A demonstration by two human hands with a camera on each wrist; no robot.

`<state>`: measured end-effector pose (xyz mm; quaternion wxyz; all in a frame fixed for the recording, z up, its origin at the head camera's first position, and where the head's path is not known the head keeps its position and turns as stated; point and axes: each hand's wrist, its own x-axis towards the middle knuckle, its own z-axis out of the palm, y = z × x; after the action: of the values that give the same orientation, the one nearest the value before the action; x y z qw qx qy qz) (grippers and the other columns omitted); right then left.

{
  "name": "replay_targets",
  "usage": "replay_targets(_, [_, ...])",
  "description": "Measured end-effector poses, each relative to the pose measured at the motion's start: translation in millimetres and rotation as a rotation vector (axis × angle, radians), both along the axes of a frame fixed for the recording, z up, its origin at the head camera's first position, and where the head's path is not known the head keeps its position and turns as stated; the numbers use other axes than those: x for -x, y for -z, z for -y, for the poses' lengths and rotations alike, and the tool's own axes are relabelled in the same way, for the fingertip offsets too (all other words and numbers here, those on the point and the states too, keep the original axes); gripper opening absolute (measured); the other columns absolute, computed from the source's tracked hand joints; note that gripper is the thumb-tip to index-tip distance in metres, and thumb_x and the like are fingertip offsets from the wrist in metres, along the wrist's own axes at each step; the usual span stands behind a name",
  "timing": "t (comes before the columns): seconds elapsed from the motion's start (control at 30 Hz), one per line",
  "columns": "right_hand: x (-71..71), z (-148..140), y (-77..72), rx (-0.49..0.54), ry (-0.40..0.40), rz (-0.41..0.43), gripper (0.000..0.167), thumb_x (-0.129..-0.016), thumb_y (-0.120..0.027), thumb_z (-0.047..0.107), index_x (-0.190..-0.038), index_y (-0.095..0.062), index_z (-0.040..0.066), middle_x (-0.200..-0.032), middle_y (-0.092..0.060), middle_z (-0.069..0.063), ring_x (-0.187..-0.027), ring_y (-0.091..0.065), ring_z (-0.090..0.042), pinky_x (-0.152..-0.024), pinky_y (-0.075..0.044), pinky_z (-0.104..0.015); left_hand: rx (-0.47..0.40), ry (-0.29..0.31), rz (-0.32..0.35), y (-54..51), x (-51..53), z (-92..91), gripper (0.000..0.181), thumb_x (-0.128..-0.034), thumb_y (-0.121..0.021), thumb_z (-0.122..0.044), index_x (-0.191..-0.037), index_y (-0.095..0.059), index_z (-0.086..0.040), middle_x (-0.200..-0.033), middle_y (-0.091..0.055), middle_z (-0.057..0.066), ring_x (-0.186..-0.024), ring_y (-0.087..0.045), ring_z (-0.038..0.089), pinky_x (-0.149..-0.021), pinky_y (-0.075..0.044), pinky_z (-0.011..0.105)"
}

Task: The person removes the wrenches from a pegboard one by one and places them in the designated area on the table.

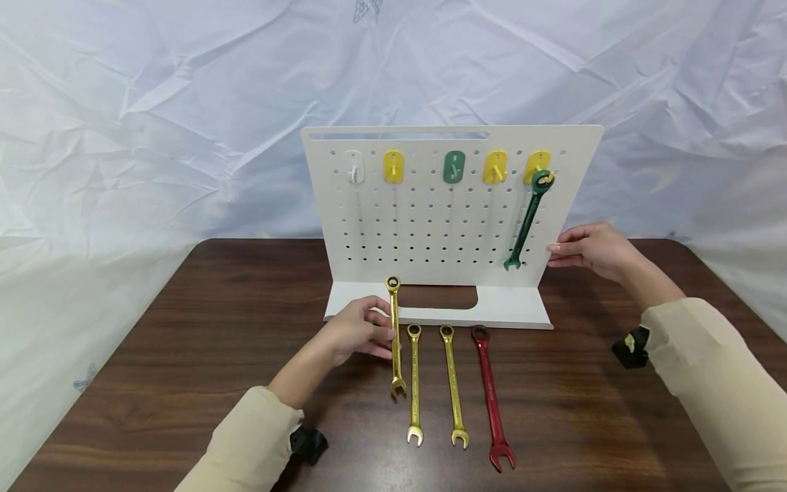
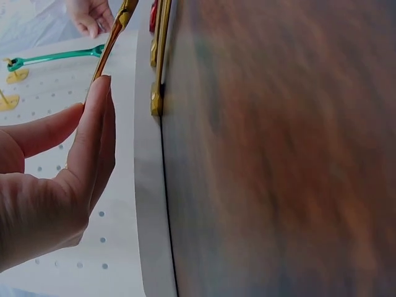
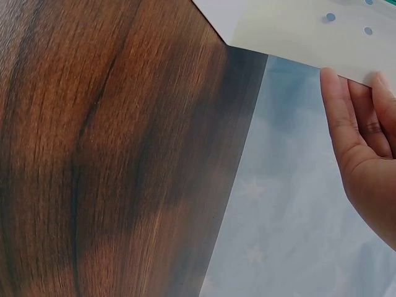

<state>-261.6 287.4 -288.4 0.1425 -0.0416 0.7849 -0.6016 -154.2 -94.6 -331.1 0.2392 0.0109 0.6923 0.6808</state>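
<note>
My left hand [image 1: 359, 329] pinches a gold wrench [image 1: 395, 342] between thumb and fingers, ring end up, in front of the white pegboard [image 1: 424, 236]. In the left wrist view that wrench [image 2: 110, 44] slants above the fingertips of the hand [image 2: 68, 167]. At the board's right edge, my right hand [image 1: 593, 251] holds the edge between thumb and fingers; the right wrist view shows this hand [image 3: 365, 136] at the board's edge [image 3: 297, 37]. A green wrench [image 1: 526, 225] hangs from the rightmost yellow hook [image 1: 537, 164].
Two gold wrenches [image 1: 415, 383] [image 1: 453, 383] and a red wrench [image 1: 490, 389] lie on the dark wooden table [image 1: 246, 301] before the board. A white hook [image 1: 354, 164], two yellow hooks [image 1: 393, 166] [image 1: 494, 166] and a green hook [image 1: 453, 166] carry nothing.
</note>
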Motion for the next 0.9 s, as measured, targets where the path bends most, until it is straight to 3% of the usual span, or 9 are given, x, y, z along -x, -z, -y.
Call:
replay_targets(0.3, [0.6, -0.1, -0.4, -0.018, -0.004, 0.003, 0.009, -0.088, -0.060, 0.006, -0.088, -0.066, 0.000, -0.084, -0.065, -0.003, -0.078, -0.066, -0.019, -0.073, -0.057, -0.034, 0.059, 0.044, 0.022, 2.4, -4.5, 11.5, 0.017, -0.0867, -0.049, 0.011, -0.101, -0.043, 0.005, -0.078, -0.053, 0.010, -0.063, -0.059, 0.021, -0.063, -0.058, 0.038])
replay_targets(0.9, [2.4, 0.4, 0.4, -0.047, 0.011, -0.009, 0.010, -0.089, -0.059, 0.007, -0.090, -0.065, -0.002, -0.084, -0.064, -0.004, -0.079, -0.066, -0.021, -0.074, -0.056, -0.036, 0.158, 0.084, 0.051, 6.8, -8.1, 20.0, 0.011, -0.0844, -0.053, 0.009, -0.094, -0.047, 0.009, -0.075, -0.057, 0.012, -0.061, -0.061, 0.019, -0.061, -0.058, 0.034])
